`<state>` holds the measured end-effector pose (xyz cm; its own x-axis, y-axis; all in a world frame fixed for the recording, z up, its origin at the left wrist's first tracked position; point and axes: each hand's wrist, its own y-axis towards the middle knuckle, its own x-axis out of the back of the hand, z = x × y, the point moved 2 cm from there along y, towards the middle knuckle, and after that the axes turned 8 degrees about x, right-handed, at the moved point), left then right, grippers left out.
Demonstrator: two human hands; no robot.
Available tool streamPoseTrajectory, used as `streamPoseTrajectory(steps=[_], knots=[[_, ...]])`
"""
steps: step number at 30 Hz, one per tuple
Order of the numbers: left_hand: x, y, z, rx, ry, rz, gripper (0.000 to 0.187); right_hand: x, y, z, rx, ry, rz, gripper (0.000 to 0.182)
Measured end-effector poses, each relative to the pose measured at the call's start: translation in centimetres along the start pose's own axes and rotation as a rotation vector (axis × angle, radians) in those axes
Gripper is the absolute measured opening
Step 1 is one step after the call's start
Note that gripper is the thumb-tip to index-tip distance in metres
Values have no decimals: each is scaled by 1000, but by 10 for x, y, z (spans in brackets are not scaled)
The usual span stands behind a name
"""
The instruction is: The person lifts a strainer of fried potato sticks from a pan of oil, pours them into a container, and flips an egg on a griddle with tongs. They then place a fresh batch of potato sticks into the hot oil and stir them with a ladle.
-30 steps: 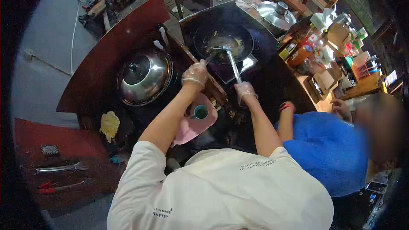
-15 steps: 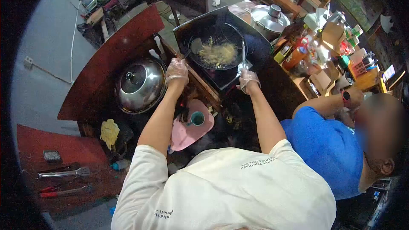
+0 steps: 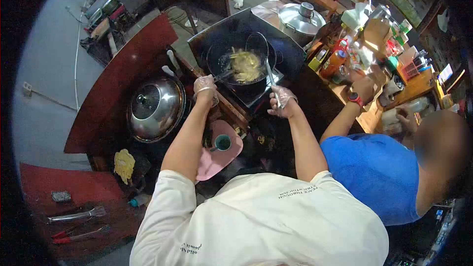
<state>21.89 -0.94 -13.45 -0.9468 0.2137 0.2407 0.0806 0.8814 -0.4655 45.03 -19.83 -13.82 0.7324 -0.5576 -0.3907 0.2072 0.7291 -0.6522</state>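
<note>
A dark wok (image 3: 215,66) on the stove holds yellowish strips of food (image 3: 246,65) in what looks like oil. My left hand (image 3: 205,90), in a clear plastic glove, is closed round the handle of a spatula (image 3: 225,75) whose blade reaches into the wok's left side. My right hand (image 3: 283,102), gloved too, grips the handle of a wire strainer (image 3: 269,72). The strainer's round rim stands tilted at the wok's right side, beside the food.
A domed lid (image 3: 156,108) covers a pan on the left. Below lies a pink board (image 3: 227,156) with a green cup (image 3: 222,142). A co-worker in blue (image 3: 374,175) reaches over a cluttered counter at right. A lidded pot (image 3: 301,18) stands behind the stove.
The strainer has swung upright, its rim now showing above the wok, and my right hand has turned. The spatula has shifted toward the wok's near edge. The co-worker's arm has reached farther over the counter.
</note>
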Motion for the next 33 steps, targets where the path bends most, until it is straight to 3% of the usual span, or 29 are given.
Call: streamPoseTrajectory(steps=[2,5,6,9,10,11,13,14,19,21,23,25,26,27,29,30,33], knots=[[5,15,10,-242,142,-102,23,3,-5,3,3,5,24,26],[11,-34,-22,-263,136,-170,23,4,-13,4,21,20,43,25],[15,13,12,-435,104,-169,25,3,-19,5,18,14,55,25],[24,-22,-15,-593,348,-281,23,10,-21,3,-16,48,103,23],[29,-31,-21,-720,434,-266,22,8,-24,6,39,-17,73,23],[35,-34,-25,-724,434,-264,22,6,-28,9,95,-82,41,23],[42,-37,-36,-987,591,-181,20,-5,-34,16,105,-159,-42,23],[44,-27,-38,-976,596,-229,17,-9,-35,18,107,-238,-125,23],[53,10,-41,-1103,671,-316,15,3,-2,17,221,-449,-141,30],[53,12,-41,-1012,722,-338,15,12,14,18,246,-554,-133,33],[53,5,-42,-1000,877,-339,16,15,22,23,383,-955,-126,37],[56,7,-39,-898,1182,-385,19,29,38,13,305,-922,-174,36],[62,17,-29,-958,995,-402,20,44,54,2,364,-801,-108,36],[59,18,-25,-955,999,-395,20,37,38,2,296,-653,-107,35],[62,27,-17,-398,390,-251,23,13,-8,11,225,-503,-117,34],[59,23,-18,-395,392,-249,23,3,-29,14,150,-457,-159,33],[44,7,-21,72,137,-8,24,2,-44,11,60,-383,-179,33]])
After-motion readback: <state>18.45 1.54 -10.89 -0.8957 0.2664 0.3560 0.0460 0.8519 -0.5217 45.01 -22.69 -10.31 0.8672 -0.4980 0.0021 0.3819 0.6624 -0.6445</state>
